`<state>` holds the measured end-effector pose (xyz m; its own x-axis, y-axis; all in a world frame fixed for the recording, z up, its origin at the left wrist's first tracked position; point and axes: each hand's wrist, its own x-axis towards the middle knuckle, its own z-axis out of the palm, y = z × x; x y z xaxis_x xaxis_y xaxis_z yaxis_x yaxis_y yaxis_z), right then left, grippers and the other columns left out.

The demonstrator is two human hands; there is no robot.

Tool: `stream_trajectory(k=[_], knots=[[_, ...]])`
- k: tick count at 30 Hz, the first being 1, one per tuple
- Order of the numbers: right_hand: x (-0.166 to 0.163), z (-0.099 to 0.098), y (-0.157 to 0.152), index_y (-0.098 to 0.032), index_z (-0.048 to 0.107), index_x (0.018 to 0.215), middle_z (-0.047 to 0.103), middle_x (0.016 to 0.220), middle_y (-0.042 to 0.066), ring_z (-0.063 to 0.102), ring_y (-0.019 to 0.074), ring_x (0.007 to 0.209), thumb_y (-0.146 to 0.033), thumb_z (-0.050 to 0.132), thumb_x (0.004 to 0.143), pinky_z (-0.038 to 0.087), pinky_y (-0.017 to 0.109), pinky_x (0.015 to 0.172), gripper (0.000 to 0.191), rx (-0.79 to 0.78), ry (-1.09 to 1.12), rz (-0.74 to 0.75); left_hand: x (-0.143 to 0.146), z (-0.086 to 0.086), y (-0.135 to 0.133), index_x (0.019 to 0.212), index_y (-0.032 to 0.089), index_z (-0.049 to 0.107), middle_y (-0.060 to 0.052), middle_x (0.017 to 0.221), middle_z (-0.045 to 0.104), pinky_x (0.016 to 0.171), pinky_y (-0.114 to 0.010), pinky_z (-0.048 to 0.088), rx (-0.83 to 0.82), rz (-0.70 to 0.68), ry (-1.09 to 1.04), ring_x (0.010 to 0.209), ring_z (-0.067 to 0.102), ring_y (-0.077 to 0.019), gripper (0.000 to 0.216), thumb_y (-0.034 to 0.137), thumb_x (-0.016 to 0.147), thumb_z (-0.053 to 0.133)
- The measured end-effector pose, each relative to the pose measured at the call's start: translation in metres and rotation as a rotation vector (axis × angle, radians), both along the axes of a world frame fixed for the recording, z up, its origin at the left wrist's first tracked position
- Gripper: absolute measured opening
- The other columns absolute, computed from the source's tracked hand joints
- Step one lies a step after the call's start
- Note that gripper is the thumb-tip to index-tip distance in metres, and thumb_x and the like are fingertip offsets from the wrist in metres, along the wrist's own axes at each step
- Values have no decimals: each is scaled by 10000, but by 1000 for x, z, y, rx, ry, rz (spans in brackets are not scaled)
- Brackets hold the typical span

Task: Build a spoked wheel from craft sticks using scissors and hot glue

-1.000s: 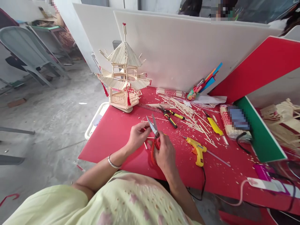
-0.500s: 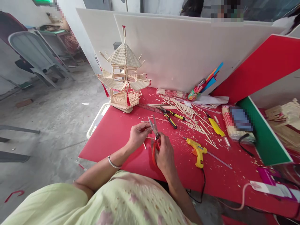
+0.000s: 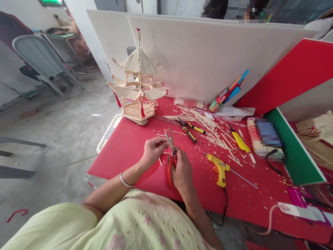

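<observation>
My right hand (image 3: 182,172) is closed round the red handles of a pair of scissors (image 3: 171,146), blades pointing up and away. My left hand (image 3: 153,150) pinches a short thin wooden stick, held right beside the blades. Both hands hover just above the red table top (image 3: 130,152). A few cut stick bits lie on the table under them. A pagoda model (image 3: 137,86) made of sticks, with red tassels, stands at the table's far left.
A heap of loose sticks (image 3: 208,126), black-and-yellow pliers (image 3: 188,129), a yellow cutter (image 3: 239,140) and a yellow glue gun (image 3: 220,168) with its cable lie to the right. White boards (image 3: 203,59) stand behind. Plastic chairs (image 3: 41,59) are on the floor at left.
The scissor blades have closed a little and the hands have stayed in place. The camera has shifted slightly.
</observation>
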<state>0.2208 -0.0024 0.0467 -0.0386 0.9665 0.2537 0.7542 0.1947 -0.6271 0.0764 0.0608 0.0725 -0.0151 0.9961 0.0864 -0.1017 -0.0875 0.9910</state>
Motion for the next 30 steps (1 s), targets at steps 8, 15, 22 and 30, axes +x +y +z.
stream_trajectory(k=[8,15,22,30], knots=[[-2,2,-2,-150,447,1460,623,1173,149,603,306,1116,-246,502,964,523,433,919,508,-7,-66,-5,1,-5,0,814,168,816,-45,730,727,552,-211,471,-11,3,-37,630,623,-127,157,303,733,827],[-2,2,-4,-167,439,1459,616,1189,146,597,308,1125,-248,494,965,520,436,919,503,-23,-46,-11,3,-6,-1,811,173,821,-52,782,747,558,-204,476,-16,7,-55,646,627,-121,132,277,730,826],[-2,2,-3,-161,448,1449,619,1160,141,599,303,1108,-255,483,971,516,429,910,488,-23,-36,-2,4,-6,-3,821,168,820,-52,760,748,565,-214,493,-33,15,-81,629,627,-121,189,329,725,845],[-4,3,-3,-162,475,1414,642,1186,144,624,293,1091,-283,469,995,515,405,881,436,-55,-25,-10,5,-6,-5,847,169,828,-39,709,725,548,-223,482,-50,13,-53,590,599,-114,238,380,738,838]])
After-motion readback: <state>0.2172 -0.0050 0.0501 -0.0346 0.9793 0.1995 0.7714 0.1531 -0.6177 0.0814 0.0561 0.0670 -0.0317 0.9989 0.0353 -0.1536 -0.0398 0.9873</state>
